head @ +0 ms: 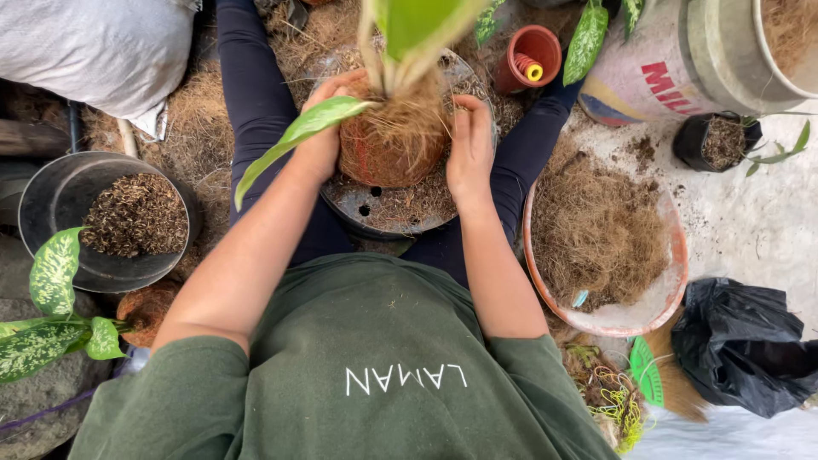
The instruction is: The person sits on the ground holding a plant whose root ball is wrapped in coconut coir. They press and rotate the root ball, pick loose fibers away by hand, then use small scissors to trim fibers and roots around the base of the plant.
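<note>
Green cloth of the person's shirt is filling the near edge of the view, and both bare forearms are reaching forward from it over the lap. Beyond, the left hand (322, 136) and the right hand (470, 149) are cupping the fibre-wrapped root ball (394, 145) of a leafy plant from opposite sides, palms pressed flat against it and fingers curled round, apparently to keep the loose husk packed and the stem upright. The ball is sitting in the middle of a round dark tray (388, 211) with drain holes, which is resting between the person's knees on the ground, likely so that falling fibre is caught.

To the right, just beside the knee, an orange basin (673, 281) is lying heaped with coconut fibre, within easy reach. A black plastic bag (741, 341) is slumping at the far right. On the left, a dark bucket (47, 200) is holding coarse bark chips, with a speckled plant beside it.

Farther off, a small terracotta pot (545, 43) is standing near the top edge. The plant's upper leaves are cut off by the frame, and whether twine is binding the ball is hard to tell.
</note>
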The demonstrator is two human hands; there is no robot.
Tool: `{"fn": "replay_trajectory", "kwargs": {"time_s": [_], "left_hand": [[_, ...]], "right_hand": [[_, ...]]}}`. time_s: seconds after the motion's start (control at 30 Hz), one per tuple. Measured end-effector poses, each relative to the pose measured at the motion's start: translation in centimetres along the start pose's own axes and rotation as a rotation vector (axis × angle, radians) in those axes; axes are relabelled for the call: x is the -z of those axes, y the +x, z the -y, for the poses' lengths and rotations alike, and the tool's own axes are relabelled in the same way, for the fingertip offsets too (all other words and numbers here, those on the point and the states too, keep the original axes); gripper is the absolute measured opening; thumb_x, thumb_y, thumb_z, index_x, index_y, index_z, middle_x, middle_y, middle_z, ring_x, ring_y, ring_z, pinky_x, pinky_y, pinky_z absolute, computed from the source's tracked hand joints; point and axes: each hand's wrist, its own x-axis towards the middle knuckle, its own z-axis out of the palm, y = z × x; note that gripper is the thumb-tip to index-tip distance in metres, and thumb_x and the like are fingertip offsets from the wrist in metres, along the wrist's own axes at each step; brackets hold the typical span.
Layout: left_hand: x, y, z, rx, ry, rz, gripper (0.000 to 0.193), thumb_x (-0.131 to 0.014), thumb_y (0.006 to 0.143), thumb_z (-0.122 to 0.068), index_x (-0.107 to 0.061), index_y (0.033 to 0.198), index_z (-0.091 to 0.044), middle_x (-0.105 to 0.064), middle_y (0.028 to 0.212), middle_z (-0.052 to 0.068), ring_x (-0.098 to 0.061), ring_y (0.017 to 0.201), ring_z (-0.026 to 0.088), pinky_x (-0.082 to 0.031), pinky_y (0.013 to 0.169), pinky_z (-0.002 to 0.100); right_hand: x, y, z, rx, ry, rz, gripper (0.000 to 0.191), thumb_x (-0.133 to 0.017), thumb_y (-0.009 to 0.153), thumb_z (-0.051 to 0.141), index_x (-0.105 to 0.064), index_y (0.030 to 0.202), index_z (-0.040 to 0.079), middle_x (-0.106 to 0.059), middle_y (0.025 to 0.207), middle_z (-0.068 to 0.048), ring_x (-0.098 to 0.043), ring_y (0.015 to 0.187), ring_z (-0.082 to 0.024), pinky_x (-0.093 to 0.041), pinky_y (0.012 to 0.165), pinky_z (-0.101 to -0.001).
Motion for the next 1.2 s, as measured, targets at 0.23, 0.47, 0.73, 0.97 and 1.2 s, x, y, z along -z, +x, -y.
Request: {"fn": "replay_trajectory", "kwargs": {"time_s": [0.23, 0.47, 0.73, 0.97, 1.2], "left_hand": [[-0.5, 2.1, -2.1, -0.296, 0.417, 0.160, 0.046, -0.046, 0.111, -0.026, -0.059, 0.145, 0.002, -0.058, 0.143, 0.019, -0.054, 0.136, 0.031, -0.039, 0.116, 0.041], [-1.5, 1.6, -1.8, -0.385, 0.785, -0.070, 0.059, -0.025, 0.117, -0.038, -0.064, 0.142, -0.002, -0.064, 0.145, 0.015, -0.064, 0.133, 0.030, -0.048, 0.117, 0.039], [-0.7, 1.5, -2.4, -0.272, 0.583, 0.065, 0.063, -0.024, 0.112, -0.045, -0.057, 0.144, -0.001, -0.061, 0.134, 0.021, -0.069, 0.117, 0.029, -0.053, 0.104, 0.042], [-1.9, 0.2, -1.0, -0.657, 1.006, -0.089, 0.045, -0.034, 0.116, -0.031, -0.069, 0.131, -0.007, -0.070, 0.130, 0.013, -0.065, 0.123, 0.035, -0.047, 0.106, 0.050], [-2.0, 0.6, -1.4, -0.590, 0.922, -0.049, 0.036, -0.039, 0.116, -0.025, -0.069, 0.111, -0.007, -0.073, 0.126, 0.011, -0.067, 0.120, 0.032, -0.052, 0.105, 0.043]], "right_hand": [[-2.5, 2.0, 1.6, 0.136, 0.320, 0.023, 0.046, -0.036, 0.116, 0.029, -0.039, 0.153, 0.001, -0.046, 0.152, -0.018, -0.046, 0.142, -0.034, -0.034, 0.123, -0.0407], [-4.0, 1.7, 3.2, 0.130, -0.062, -0.038, 0.039, -0.043, 0.107, 0.017, -0.060, 0.135, -0.004, -0.059, 0.140, -0.023, -0.057, 0.132, -0.040, -0.044, 0.117, -0.0411], [-1.6, 2.3, 2.2, 0.103, 0.122, 0.215, 0.046, -0.047, 0.110, 0.020, -0.054, 0.149, -0.004, -0.048, 0.159, -0.024, -0.046, 0.150, -0.041, -0.034, 0.127, -0.0461], [-2.3, 1.3, 4.4, 0.153, -0.227, 0.240, 0.091, -0.097, 0.069, 0.046, -0.053, 0.135, 0.000, -0.054, 0.134, -0.021, -0.054, 0.127, -0.037, -0.042, 0.112, -0.0449], [-3.1, 1.2, 3.9, 0.288, -0.334, 0.152, 0.079, -0.095, 0.078, 0.053, -0.063, 0.134, 0.007, -0.061, 0.136, -0.017, -0.054, 0.130, -0.035, -0.044, 0.114, -0.0454]]}}
